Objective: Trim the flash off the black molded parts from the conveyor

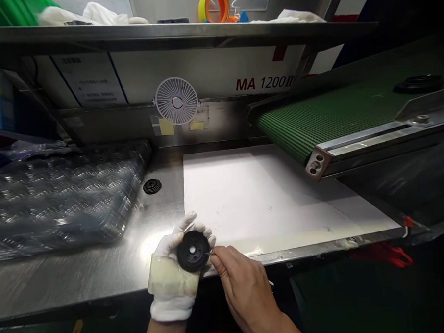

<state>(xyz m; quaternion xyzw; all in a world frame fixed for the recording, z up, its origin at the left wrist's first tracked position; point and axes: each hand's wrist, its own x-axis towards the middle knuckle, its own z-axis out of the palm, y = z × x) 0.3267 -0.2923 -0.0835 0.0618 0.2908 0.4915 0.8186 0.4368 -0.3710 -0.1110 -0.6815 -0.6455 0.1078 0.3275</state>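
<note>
My left hand (178,266), in a white glove, holds a round black plastic wheel (193,251) with a center hole and smaller holes around it. Its face is turned up toward me. My bare right hand (241,278) is closed, thumb against forefinger, on a thin pointed tool (209,254) that looks like a small blade. The tool's tip touches or nearly touches the wheel's right rim; its handle is hidden in my fist. A second black wheel (152,186) lies on the metal table (165,208), beyond my left hand.
Clear plastic trays (72,202) are at left. White sheets (245,195) cover the table's middle. A green conveyor belt (315,118) juts in from the right, bearing another black part (419,84). A small fan (177,100) stands below the shelf (164,31). A red-handled tool (385,253) hangs at the front edge.
</note>
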